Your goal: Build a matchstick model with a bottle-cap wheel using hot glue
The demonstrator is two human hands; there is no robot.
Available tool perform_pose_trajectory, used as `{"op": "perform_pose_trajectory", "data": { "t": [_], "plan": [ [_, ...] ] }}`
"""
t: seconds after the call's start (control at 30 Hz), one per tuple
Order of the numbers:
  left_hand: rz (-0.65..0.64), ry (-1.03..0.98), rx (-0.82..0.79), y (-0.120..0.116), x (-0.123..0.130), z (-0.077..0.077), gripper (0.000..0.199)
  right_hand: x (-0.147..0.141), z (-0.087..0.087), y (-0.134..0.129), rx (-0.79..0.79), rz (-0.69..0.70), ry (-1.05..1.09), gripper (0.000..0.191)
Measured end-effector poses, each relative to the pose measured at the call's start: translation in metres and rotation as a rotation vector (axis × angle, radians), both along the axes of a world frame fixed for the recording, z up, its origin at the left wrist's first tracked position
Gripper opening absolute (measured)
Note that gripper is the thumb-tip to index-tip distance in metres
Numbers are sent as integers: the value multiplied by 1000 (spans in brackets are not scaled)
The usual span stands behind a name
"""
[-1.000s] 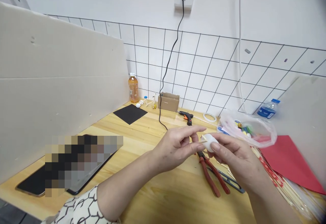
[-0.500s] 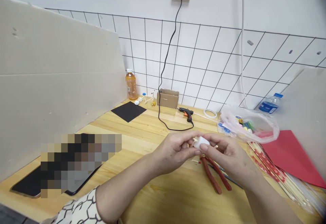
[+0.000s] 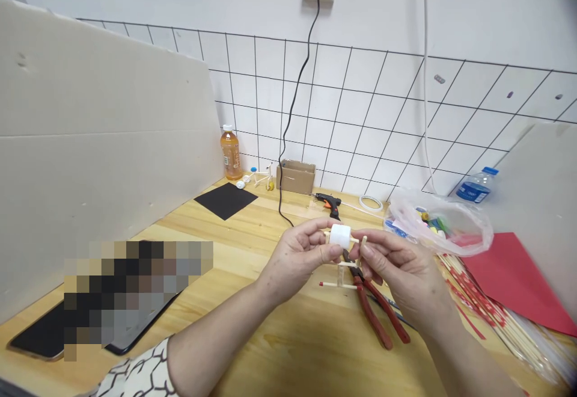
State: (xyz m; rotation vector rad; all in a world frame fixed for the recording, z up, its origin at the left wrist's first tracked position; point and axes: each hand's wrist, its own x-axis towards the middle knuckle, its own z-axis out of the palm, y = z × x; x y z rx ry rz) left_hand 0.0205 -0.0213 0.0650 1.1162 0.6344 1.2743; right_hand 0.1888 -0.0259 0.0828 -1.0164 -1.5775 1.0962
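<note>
The left hand [image 3: 295,258] pinches the white cylinder [image 3: 340,236] between thumb and fingers above the table [image 3: 270,349], probably to steady it. The right hand [image 3: 408,267] grasps the small stick frame [image 3: 341,275] close beside, seemingly for controlling its angle, and the pliers [image 3: 374,320] lie within easy reach.

Amber drink bottle [image 3: 231,156] upright — blue-capped water bottle [image 3: 476,186] near wall [image 3: 369,6].
</note>
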Motion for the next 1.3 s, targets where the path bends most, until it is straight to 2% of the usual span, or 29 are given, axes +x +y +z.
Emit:
{"op": "perform_pose_trajectory", "data": {
  "t": [0.33,0.57,0.83,1.0,1.3],
  "plan": [
    [-25,-69,-24,-5,4,3,30,0,-2,-4,44,-20,-70,29],
    [-38,-122,-30,-7,4,2,30,0,-4,-4,149,-62,-197,32],
    [-10,-57,-41,-7,5,0,34,-1,-4,-3,211,-89,-307,35],
    [-13,-54,-49,-7,6,-1,35,-2,-3,-3,229,-64,-336,37],
    [-3,-13,-56,-8,6,1,36,1,-2,-1,169,38,-375,39]
  ]
}}
